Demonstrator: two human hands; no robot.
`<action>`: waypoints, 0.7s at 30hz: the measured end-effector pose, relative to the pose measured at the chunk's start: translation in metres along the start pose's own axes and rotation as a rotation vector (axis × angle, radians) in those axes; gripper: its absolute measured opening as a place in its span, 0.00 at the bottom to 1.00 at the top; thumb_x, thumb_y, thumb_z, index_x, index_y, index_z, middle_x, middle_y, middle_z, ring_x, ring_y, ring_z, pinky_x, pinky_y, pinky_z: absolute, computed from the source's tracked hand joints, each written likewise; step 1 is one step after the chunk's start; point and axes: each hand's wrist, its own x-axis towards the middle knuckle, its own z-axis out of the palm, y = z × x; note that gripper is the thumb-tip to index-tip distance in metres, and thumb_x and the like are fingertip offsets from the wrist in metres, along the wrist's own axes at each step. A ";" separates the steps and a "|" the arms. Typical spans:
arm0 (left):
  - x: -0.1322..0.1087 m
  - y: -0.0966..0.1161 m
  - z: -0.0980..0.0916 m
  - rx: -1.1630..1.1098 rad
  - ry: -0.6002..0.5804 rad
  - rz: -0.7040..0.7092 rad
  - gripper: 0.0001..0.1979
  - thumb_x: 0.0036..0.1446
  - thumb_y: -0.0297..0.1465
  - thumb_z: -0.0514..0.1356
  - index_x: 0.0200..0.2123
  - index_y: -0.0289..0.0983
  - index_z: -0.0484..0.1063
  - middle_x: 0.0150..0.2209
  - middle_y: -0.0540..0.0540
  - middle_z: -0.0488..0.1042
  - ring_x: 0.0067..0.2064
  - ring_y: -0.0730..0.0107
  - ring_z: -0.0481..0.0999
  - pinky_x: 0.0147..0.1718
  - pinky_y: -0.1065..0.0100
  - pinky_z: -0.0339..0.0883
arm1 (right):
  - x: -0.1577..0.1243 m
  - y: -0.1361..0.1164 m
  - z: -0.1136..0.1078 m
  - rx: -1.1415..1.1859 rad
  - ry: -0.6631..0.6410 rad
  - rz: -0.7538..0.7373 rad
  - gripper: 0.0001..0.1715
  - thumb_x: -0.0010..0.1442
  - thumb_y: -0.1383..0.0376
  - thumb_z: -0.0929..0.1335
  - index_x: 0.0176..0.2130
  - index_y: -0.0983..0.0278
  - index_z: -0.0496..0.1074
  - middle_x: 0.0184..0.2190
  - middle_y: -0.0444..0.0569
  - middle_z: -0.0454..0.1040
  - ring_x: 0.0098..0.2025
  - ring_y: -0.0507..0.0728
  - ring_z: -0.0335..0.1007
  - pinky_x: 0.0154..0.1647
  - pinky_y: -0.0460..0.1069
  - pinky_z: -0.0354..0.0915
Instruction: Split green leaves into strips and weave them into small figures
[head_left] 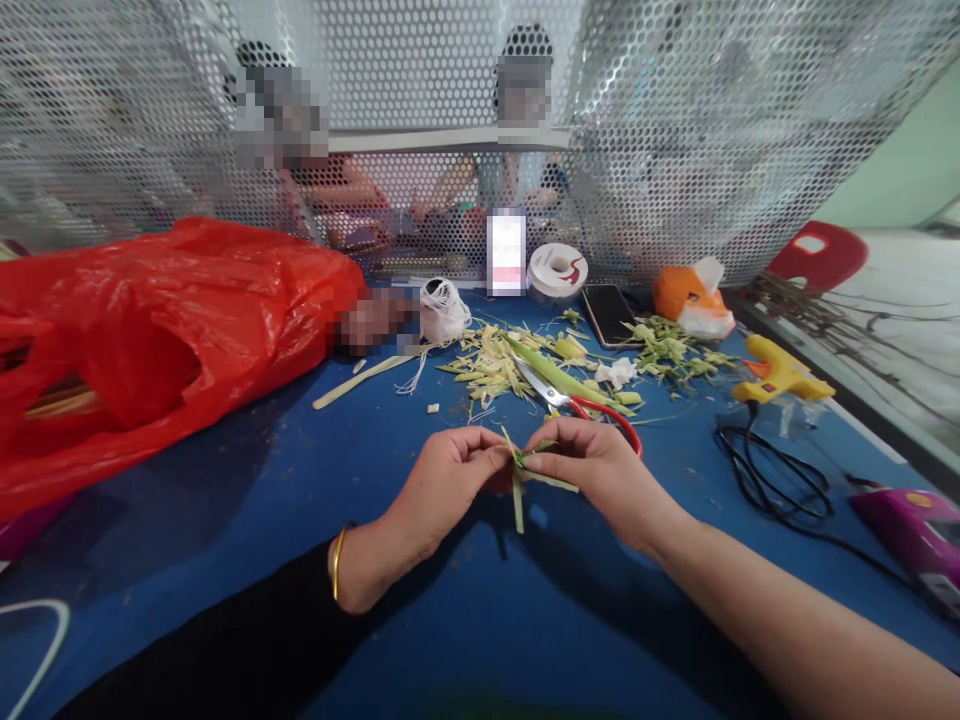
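Observation:
Between my two hands is a small piece of crossed green leaf strips, held just above the blue table. My left hand pinches it from the left with thumb and forefinger. From the right, my right hand pinches the same strips near where they cross; one strip sticks out below its fingers. Just beyond my right hand lie red-handled scissors, with their blades on a pile of cut leaf scraps. A long green leaf rests over the scraps beside the blades.
A red plastic bag fills the left side. At the back stand white string, a lit phone, a ribbon spool, a dark phone and a tissue pack. A yellow glue gun with its cord lies right. Two people sit behind the perforated screen.

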 end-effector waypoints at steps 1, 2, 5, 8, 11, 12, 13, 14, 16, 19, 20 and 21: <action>0.000 0.000 0.000 -0.004 0.004 -0.002 0.08 0.52 0.33 0.65 0.33 0.33 0.75 0.25 0.48 0.77 0.27 0.70 0.76 0.33 0.68 0.70 | 0.001 0.001 0.000 0.026 0.002 0.009 0.13 0.42 0.61 0.78 0.27 0.65 0.76 0.25 0.44 0.75 0.29 0.52 0.69 0.34 0.47 0.64; 0.000 -0.001 -0.001 -0.011 0.015 0.007 0.10 0.52 0.32 0.64 0.37 0.34 0.74 0.25 0.48 0.78 0.27 0.70 0.77 0.33 0.68 0.71 | 0.002 0.002 -0.001 0.062 0.005 0.022 0.13 0.43 0.61 0.78 0.27 0.65 0.76 0.25 0.44 0.75 0.29 0.52 0.70 0.34 0.47 0.64; 0.000 -0.002 -0.002 0.000 0.104 0.100 0.13 0.52 0.35 0.65 0.40 0.36 0.71 0.26 0.49 0.78 0.28 0.68 0.78 0.34 0.67 0.71 | 0.003 0.003 -0.002 0.190 0.039 0.062 0.12 0.44 0.62 0.78 0.28 0.64 0.76 0.25 0.43 0.75 0.27 0.50 0.69 0.33 0.46 0.64; -0.001 -0.004 -0.002 0.014 0.145 0.123 0.14 0.54 0.40 0.64 0.28 0.34 0.71 0.24 0.48 0.77 0.27 0.71 0.76 0.33 0.69 0.70 | 0.001 0.002 0.000 0.268 0.020 0.080 0.11 0.45 0.62 0.78 0.28 0.64 0.76 0.25 0.42 0.75 0.26 0.49 0.69 0.32 0.45 0.64; -0.002 -0.005 0.001 -0.071 0.042 0.039 0.16 0.52 0.42 0.65 0.26 0.33 0.74 0.25 0.47 0.77 0.27 0.72 0.75 0.31 0.69 0.69 | -0.001 0.003 0.003 0.254 -0.025 0.043 0.10 0.47 0.62 0.77 0.29 0.64 0.76 0.25 0.43 0.74 0.27 0.50 0.68 0.33 0.46 0.64; -0.003 -0.005 0.002 -0.107 0.026 0.024 0.15 0.50 0.41 0.67 0.29 0.34 0.75 0.26 0.47 0.77 0.27 0.72 0.75 0.31 0.69 0.69 | -0.001 0.005 0.003 0.241 -0.028 0.016 0.10 0.48 0.62 0.77 0.29 0.64 0.76 0.25 0.43 0.74 0.27 0.50 0.68 0.34 0.46 0.64; -0.004 -0.005 0.003 -0.134 0.030 0.022 0.14 0.47 0.39 0.68 0.33 0.34 0.77 0.26 0.48 0.77 0.27 0.72 0.74 0.30 0.69 0.69 | -0.001 0.007 0.003 0.225 -0.027 -0.015 0.10 0.49 0.62 0.76 0.30 0.64 0.76 0.26 0.43 0.74 0.28 0.50 0.67 0.35 0.46 0.64; -0.004 -0.004 0.004 -0.151 0.043 0.028 0.15 0.45 0.37 0.70 0.35 0.34 0.77 0.26 0.49 0.77 0.26 0.73 0.74 0.30 0.70 0.69 | -0.001 0.008 0.003 0.206 -0.027 -0.043 0.09 0.49 0.62 0.76 0.30 0.64 0.76 0.27 0.43 0.74 0.29 0.50 0.67 0.36 0.46 0.63; -0.005 -0.003 0.005 -0.157 0.066 0.050 0.16 0.44 0.34 0.70 0.38 0.35 0.79 0.27 0.50 0.76 0.25 0.75 0.73 0.28 0.71 0.68 | 0.000 0.011 0.003 0.163 -0.023 -0.086 0.09 0.50 0.62 0.76 0.29 0.63 0.75 0.27 0.42 0.74 0.31 0.50 0.66 0.36 0.46 0.63; -0.004 -0.002 0.005 -0.135 0.101 0.081 0.11 0.45 0.32 0.69 0.33 0.34 0.80 0.27 0.49 0.76 0.24 0.77 0.72 0.26 0.73 0.67 | 0.001 0.012 0.002 0.107 0.008 -0.133 0.08 0.50 0.62 0.75 0.30 0.63 0.76 0.28 0.43 0.75 0.32 0.51 0.67 0.38 0.46 0.63; -0.004 -0.002 0.005 -0.133 0.119 0.086 0.10 0.45 0.32 0.69 0.32 0.34 0.80 0.26 0.50 0.76 0.23 0.77 0.72 0.25 0.74 0.67 | 0.001 0.011 0.001 0.087 0.015 -0.154 0.08 0.51 0.62 0.75 0.32 0.62 0.76 0.30 0.43 0.75 0.34 0.52 0.68 0.39 0.47 0.64; -0.004 -0.003 0.005 -0.134 0.138 0.088 0.09 0.45 0.31 0.69 0.31 0.34 0.79 0.26 0.50 0.76 0.23 0.77 0.72 0.25 0.74 0.67 | 0.000 0.010 0.001 0.058 0.017 -0.178 0.09 0.51 0.61 0.75 0.33 0.62 0.77 0.31 0.44 0.76 0.35 0.52 0.69 0.40 0.47 0.64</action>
